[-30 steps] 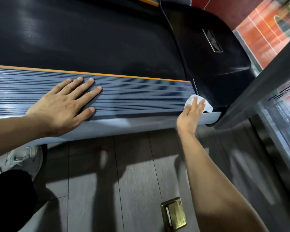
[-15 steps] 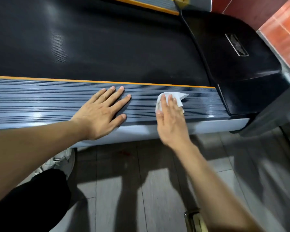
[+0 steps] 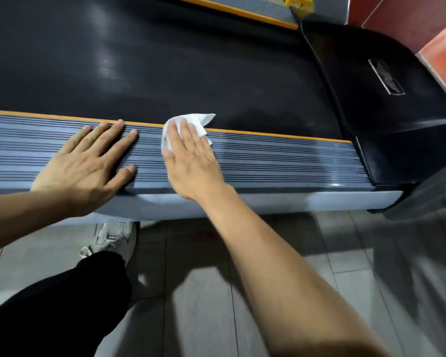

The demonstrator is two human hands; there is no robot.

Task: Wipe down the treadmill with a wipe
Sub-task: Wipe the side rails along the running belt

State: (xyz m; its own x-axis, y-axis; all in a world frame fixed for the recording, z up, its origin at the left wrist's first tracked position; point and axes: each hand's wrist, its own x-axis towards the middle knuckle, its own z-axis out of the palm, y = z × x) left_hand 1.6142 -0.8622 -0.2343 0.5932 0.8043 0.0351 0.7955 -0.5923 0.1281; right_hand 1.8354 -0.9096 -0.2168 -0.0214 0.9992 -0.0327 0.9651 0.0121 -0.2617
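Right hand presses a white wipe flat-fingered on the treadmill side rail; left hand, at its nine o'clock, rests flat and released.

Left hand is laid flat on the side rail; right hand is pressed on the rail just right of the left fingers. Wipe is pinned under the right fingers, overlapping the belt beyond the fingertips. Motor cover is found far right. Shoe is set on the floor below the rail.
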